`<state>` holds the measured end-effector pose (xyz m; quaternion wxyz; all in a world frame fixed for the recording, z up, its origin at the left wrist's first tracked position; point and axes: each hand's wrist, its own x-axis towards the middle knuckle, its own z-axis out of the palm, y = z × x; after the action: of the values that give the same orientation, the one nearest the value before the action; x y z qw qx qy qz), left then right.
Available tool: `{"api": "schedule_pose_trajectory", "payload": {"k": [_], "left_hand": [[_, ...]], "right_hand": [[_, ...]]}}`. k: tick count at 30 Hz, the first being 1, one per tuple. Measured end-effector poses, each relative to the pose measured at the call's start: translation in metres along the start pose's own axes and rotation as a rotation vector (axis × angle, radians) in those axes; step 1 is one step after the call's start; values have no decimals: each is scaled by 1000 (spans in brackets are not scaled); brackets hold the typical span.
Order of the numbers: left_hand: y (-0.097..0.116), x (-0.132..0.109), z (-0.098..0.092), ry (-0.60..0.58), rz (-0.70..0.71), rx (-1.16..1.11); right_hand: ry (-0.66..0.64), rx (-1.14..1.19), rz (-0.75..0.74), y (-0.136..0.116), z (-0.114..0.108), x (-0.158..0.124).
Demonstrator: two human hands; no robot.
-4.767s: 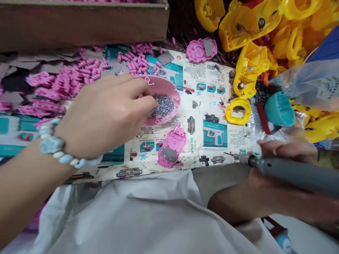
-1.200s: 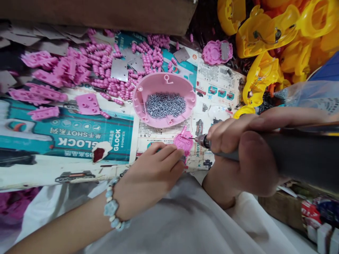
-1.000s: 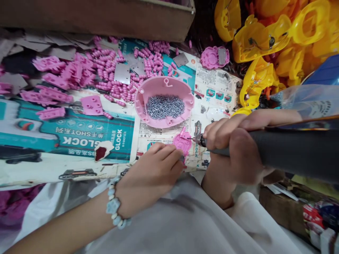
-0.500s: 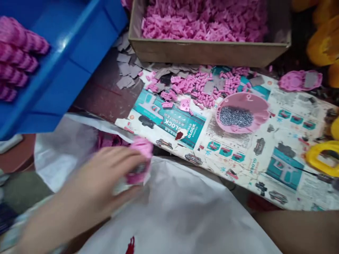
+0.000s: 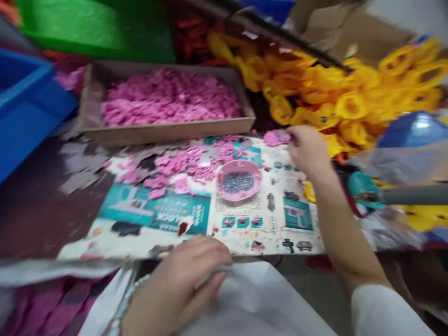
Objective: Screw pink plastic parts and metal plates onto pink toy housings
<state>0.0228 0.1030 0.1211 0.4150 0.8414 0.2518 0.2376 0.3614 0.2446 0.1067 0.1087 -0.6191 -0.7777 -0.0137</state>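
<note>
My left hand [image 5: 185,275] is closed at the front edge of the table, thumb and fingers pinching what looks like the rim of a white sheet [image 5: 252,289]. Motion blur softens the detail there. Stretched out to the far right, my right hand [image 5: 308,147] has its fingertips closed on the right end of a pink plastic part [image 5: 273,138] with a grey patch. Between the hands, a pink bowl [image 5: 224,192] of small metal pieces stands on a printed cardboard sheet [image 5: 196,254]. Loose small pink pieces [image 5: 189,161] lie behind the bowl.
Behind stands a cardboard box [image 5: 168,129] filled with pink pieces. A blue bin [image 5: 31,107] is at left, grey squares [image 5: 79,165] beside it. Yellow parts [image 5: 350,105] pile up at right, near a grey-handled tool [image 5: 413,195]. Pink parts [image 5: 45,298] fill a white sack at lower left.
The view has swung to the right. The pink part has left my left hand, which is now at the white sheet. My right hand has reached out to the patched pink part.
</note>
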Motion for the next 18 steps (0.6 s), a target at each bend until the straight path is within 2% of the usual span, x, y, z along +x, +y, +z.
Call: {"api": "schedule_pose_trajectory", "payload": {"k": [2,5,8,11,13,14,15,18], "left_hand": [[3,19,20,-119,85,-96],[5,28,38,-218,146,-175],[2,28,35,-177,106,-261],[-7,23,24,-21,-12,-467],[-13,17,22,118,-98,-565],[-15,15,23,206,-126,-551],[-17,12,25,301,-141,-486],[-21,3,29,503,-187,-188]], "right_hand": [[18,-105,67,18,-11,5],[42,-174,96,28,-1,20],[209,-152,78,10,2,19],[502,-31,-58,-38,-14,-9],[611,62,-236,-82,-27,-37],[591,94,-381,-104,-32,-51],[488,108,-452,-126,-34,-63],[308,122,-468,-176,-32,-85]]}}
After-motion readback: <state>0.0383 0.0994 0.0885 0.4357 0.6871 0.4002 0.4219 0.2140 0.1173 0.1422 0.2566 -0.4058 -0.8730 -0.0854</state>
